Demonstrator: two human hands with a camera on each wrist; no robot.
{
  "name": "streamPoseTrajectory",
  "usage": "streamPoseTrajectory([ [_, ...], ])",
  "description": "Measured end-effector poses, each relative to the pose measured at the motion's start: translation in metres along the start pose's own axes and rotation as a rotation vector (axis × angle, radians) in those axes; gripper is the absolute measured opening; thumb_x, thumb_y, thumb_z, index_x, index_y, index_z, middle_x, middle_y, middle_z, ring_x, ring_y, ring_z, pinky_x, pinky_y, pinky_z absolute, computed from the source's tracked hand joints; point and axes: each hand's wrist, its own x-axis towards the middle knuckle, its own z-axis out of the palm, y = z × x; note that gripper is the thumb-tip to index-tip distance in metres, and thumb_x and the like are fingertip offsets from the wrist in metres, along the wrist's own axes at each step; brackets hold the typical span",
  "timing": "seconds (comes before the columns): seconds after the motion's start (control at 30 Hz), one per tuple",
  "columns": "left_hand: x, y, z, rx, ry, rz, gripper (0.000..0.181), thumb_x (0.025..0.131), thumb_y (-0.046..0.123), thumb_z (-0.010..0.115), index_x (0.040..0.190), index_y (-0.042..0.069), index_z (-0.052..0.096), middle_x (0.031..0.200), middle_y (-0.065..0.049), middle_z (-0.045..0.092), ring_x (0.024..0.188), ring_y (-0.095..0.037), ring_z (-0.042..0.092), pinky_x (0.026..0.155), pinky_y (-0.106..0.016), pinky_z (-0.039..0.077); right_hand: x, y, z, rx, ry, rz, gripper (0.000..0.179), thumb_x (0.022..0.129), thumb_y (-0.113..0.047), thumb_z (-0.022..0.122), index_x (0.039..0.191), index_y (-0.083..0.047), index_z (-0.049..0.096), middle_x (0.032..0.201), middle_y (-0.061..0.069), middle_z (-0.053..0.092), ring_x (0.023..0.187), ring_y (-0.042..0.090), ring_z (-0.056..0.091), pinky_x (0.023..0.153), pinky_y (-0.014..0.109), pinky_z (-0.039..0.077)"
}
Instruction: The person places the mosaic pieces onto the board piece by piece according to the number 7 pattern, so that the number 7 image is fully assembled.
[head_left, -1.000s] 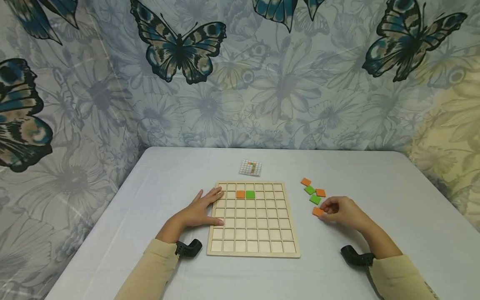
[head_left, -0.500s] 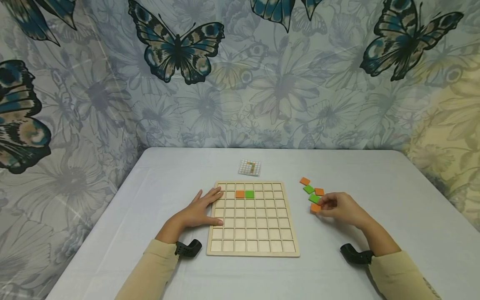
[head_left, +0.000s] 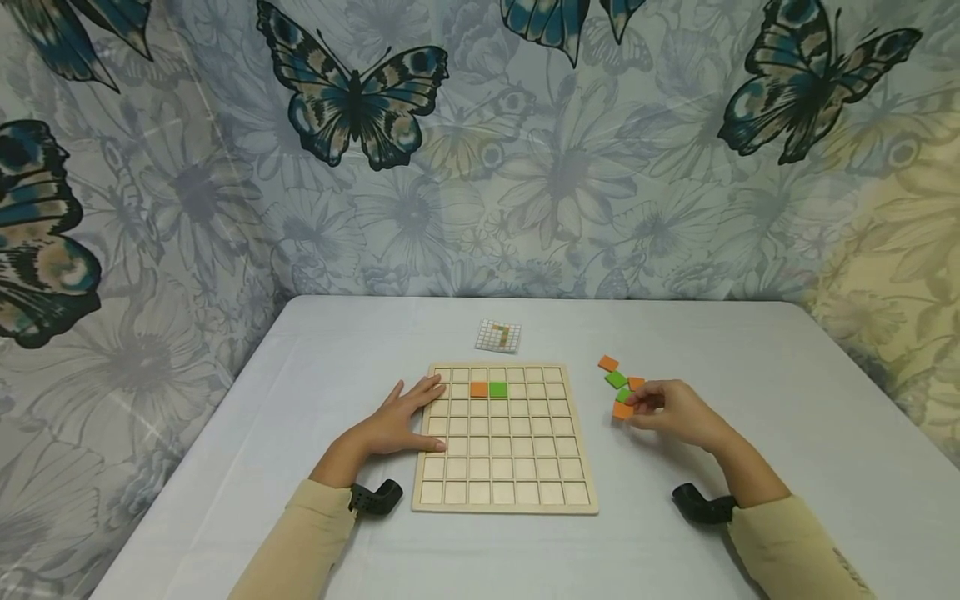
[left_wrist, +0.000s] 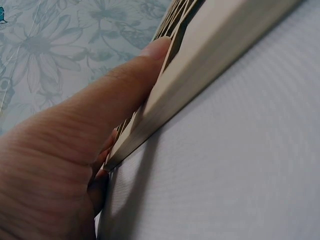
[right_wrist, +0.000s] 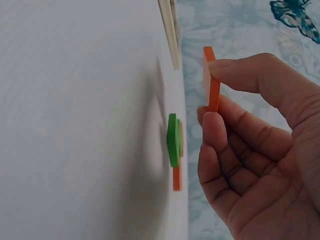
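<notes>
The right hand pinches an orange tile between thumb and fingers; the right wrist view shows this tile held up off the white table, its thin edge turned to the camera. In the head view the held tile sits just left of the right hand's fingertips, between that hand and the wooden grid board, apart from the board's right edge. Just beyond it, partly covered by the fingers, is a green tile, and past that a loose group: a second green tile, an orange tile by the knuckles and a farther orange tile. The left hand is well apart from the held tile, across the board; its fingers are spread and grasp nothing, thumb and fingertips resting on the board's left border. Between the two hands, toward the board's far side, a placed orange tile and a placed green tile lie in neighbouring squares. A small patterned card lies beyond the board.
</notes>
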Motion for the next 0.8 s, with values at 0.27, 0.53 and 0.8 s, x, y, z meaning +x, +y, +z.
streamPoseTrajectory([
  [0.27,0.0,0.0,0.001,0.004,-0.003,-0.003,0.095,0.073,0.047,0.076,0.148,0.012,0.028,0.158,-0.003,0.013,0.146,-0.025,0.007,0.118,-0.048,-0.009,0.009,-0.01,0.004,0.032,-0.011,-0.052,0.025,0.074,-0.007,0.074,0.095,0.005,0.067,0.081,0.005,0.063,0.071,0.008,0.053,0.06,0.018,0.046],
  [0.53,-0.001,0.0,-0.001,-0.008,-0.003,-0.009,0.095,0.072,0.047,0.076,0.148,0.012,0.029,0.158,-0.003,0.013,0.146,-0.025,0.007,0.118,-0.048,-0.009,0.019,-0.022,0.009,0.021,-0.005,-0.096,0.025,0.076,-0.01,0.074,0.098,0.002,0.069,0.091,0.01,0.069,0.079,0.013,0.06,0.066,0.019,0.051],
  [0.8,0.0,0.001,0.0,-0.003,0.004,0.005,0.094,0.073,0.045,0.076,0.147,0.009,0.03,0.157,-0.006,0.014,0.146,-0.028,0.008,0.118,-0.05,-0.009,0.03,-0.029,0.013,0.055,-0.023,-0.11,0.027,0.077,-0.01,0.074,0.1,0.002,0.069,0.094,0.011,0.069,0.078,0.011,0.06,0.067,0.02,0.051],
])
